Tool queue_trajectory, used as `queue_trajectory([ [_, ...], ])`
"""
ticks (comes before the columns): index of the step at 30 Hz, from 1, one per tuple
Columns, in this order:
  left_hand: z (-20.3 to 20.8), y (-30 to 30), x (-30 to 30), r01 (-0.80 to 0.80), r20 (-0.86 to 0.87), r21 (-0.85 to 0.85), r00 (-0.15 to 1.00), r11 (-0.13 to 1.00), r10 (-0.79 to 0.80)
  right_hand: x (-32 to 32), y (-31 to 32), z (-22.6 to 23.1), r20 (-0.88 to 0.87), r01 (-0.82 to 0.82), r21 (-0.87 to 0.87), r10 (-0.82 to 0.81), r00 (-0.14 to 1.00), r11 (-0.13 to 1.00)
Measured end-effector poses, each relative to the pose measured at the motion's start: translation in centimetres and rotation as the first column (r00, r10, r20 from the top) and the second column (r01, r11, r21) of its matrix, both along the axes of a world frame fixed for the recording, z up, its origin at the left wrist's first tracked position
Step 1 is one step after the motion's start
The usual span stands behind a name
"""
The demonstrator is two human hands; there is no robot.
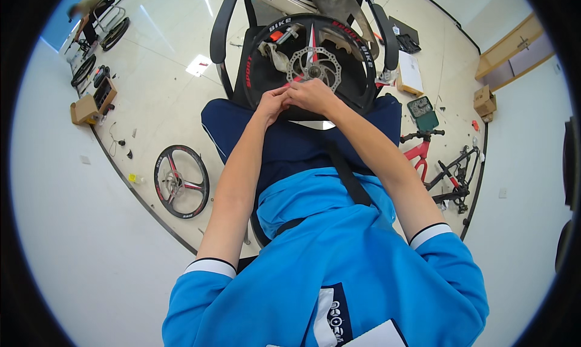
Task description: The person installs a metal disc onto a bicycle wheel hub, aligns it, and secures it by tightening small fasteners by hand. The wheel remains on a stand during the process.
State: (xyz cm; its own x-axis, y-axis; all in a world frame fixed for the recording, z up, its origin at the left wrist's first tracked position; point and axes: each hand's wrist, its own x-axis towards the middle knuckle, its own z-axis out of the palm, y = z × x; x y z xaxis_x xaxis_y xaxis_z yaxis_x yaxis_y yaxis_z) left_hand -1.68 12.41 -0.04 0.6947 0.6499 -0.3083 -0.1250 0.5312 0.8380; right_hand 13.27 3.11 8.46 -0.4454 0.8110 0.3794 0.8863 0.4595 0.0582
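Observation:
A black bicycle wheel with red and white spokes lies across the chair seat and my lap. A silver brake disc with cut-outs surrounds its hub. My left hand and my right hand meet at the near side of the wheel, just below the disc and beside a red spoke. Both hands are closed, with fingertips pressed together. Whatever they pinch is hidden by the fingers. Beyond the wheel's spokes, a clear plastic bag and metal parts rest on the seat.
The office chair's armrests flank the wheel. Another spoked wheel lies on the floor at left. A red frame, a black frame and a green case are at right. Cardboard boxes stand far left; a person is beyond.

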Motion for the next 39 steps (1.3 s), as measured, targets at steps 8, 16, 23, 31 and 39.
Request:
queue_trajectory([
  [8,-0.8,-3.4,1.7,0.016,-0.073,0.22,0.997,0.975,0.0,-0.4,1.6,1.3,0.094,-0.024,-0.144,0.038,0.995,0.989],
  [16,-1.2,-5.6,5.0,-0.352,0.158,0.146,0.931,0.925,0.329,-1.6,3.5,3.0,0.299,-0.033,-0.315,0.132,0.945,0.949],
  [23,-0.6,-6.3,4.9,-0.339,0.167,0.006,0.928,0.941,0.333,-1.6,6.3,4.6,0.272,0.01,-0.297,0.074,0.959,0.955],
  [31,0.0,-5.9,5.3,-0.323,0.136,0.025,0.938,0.946,0.317,-1.1,5.9,2.6,0.031,0.201,-0.196,-0.199,0.98,0.96],
  [39,-0.4,-6.0,2.8,-0.286,0.155,-0.068,0.944,0.956,0.293,-2.9,1.8,1.9,-0.31,0.232,-0.355,-0.348,0.885,0.906],
])
